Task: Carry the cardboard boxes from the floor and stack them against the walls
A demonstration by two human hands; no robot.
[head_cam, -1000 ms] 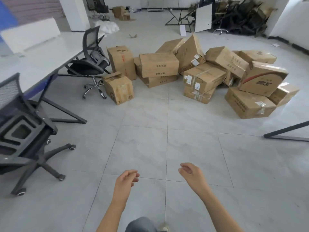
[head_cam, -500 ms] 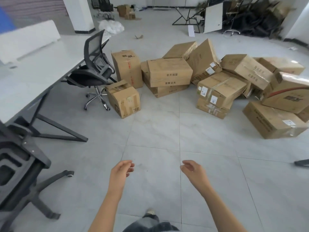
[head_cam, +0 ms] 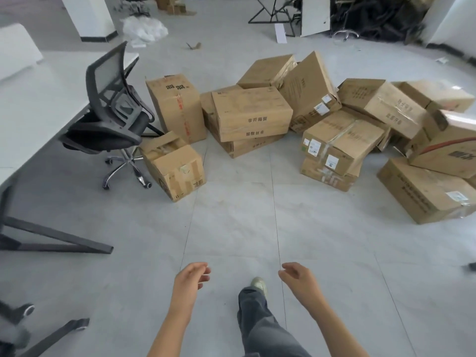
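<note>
Several brown cardboard boxes lie in a loose heap on the grey tiled floor ahead. Nearest on the left is a small dented box beside a tall upright box. A wide box with printed characters sits in the middle, a labelled box right of it, and a long flat box at the far right. My left hand and my right hand hang low in front of me, fingers loosely curled and apart, holding nothing, well short of the boxes.
A black mesh office chair stands by a white desk on the left, with the desk's black leg reaching onto the floor. A white pillar, a plastic heap and piled dark furniture are at the back. My leg steps forward.
I have walked closer to the boxes, which now fill more of the view. The near chair on the left has slid out of sight. Both hands stay empty.
</note>
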